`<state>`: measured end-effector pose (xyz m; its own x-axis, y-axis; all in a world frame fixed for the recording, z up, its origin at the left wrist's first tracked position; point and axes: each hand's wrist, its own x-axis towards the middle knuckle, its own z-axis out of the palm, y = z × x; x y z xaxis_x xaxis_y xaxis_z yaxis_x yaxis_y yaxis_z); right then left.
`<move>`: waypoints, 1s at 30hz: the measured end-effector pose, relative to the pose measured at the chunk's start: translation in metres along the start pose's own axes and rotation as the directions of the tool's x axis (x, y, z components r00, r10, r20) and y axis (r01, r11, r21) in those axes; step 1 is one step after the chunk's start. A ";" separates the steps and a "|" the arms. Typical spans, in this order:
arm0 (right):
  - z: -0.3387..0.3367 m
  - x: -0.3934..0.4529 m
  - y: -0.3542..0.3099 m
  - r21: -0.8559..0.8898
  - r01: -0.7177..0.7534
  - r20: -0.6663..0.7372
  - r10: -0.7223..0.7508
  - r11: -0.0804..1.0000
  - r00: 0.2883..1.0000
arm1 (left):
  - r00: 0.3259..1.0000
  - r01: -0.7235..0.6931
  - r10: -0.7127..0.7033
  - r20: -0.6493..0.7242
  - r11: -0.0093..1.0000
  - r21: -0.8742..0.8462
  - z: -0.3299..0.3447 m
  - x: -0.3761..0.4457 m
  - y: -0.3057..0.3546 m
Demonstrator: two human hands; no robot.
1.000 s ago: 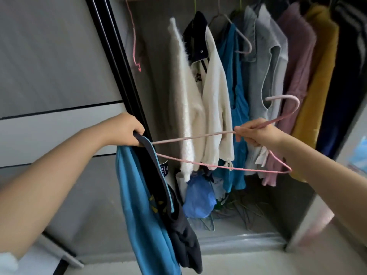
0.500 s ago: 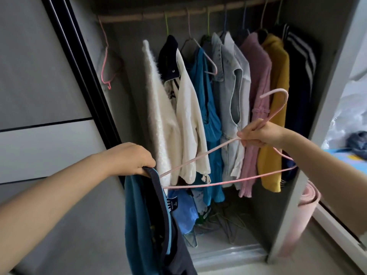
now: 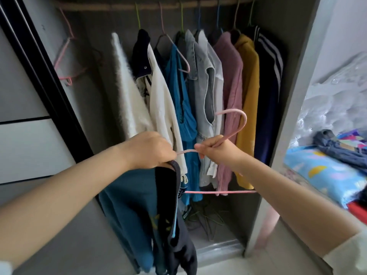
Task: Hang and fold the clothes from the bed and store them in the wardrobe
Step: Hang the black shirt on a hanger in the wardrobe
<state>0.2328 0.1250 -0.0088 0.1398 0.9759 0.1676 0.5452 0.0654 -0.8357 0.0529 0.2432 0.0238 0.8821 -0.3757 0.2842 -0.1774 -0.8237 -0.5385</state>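
Right hand (image 3: 216,150) grip holds pink hanger (image 3: 232,133) at its neck, frame centre; left hand (image 3: 149,150) grip clamps teal-and-navy garment (image 3: 139,211) collar, lower centre, hanger arm feeding in. Step: threading hanger into garment. Next, likely: seat both shoulders, then hook on wardrobe rail (image 3: 119,5), top of frame.

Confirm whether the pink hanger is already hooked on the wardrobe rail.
No: the pink hanger is off the rail, gripped by the right hand.
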 end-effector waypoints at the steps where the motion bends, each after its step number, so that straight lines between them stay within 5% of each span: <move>1: 0.004 -0.002 0.000 0.031 0.003 -0.027 -0.003 1.000 1.000 | 0.999 -0.017 0.018 -0.030 0.999 0.028 -0.001 0.008 0.003; 7: 0.009 -0.014 0.004 0.261 0.084 -0.420 0.035 0.962 0.907 | 0.976 -0.059 0.085 -0.200 0.990 0.130 -0.007 0.044 0.019; 10: 0.004 -0.023 -0.002 0.319 0.113 -0.545 0.085 0.941 0.834 | 0.954 0.225 -0.188 -0.234 0.964 0.140 -0.022 0.050 0.019; 13: -0.006 -0.035 -0.004 0.427 0.076 -0.535 0.184 0.901 0.824 | 0.911 0.403 -0.370 -0.181 0.892 0.205 -0.022 0.035 0.021; 18: -0.012 -0.045 -0.016 0.304 0.074 -0.520 0.100 0.950 0.848 | 0.889 0.439 -0.398 -0.225 0.882 0.174 -0.020 0.019 0.026; 26: 0.006 -0.029 -0.031 0.306 0.052 -0.457 0.099 0.951 0.884 | 0.874 0.487 -0.475 -0.106 0.856 0.175 -0.026 0.048 0.046; 30: -0.003 -0.038 -0.027 0.044 0.137 -0.535 -0.092 0.990 0.840 | 0.821 0.571 -0.565 -0.083 0.808 0.145 -0.023 0.039 0.041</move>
<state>0.2155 0.0859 0.0086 0.5090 0.7023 0.4977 0.5223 0.2075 -0.8271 0.0700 0.1850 0.0306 0.7882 0.1223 0.6032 0.4237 -0.8186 -0.3877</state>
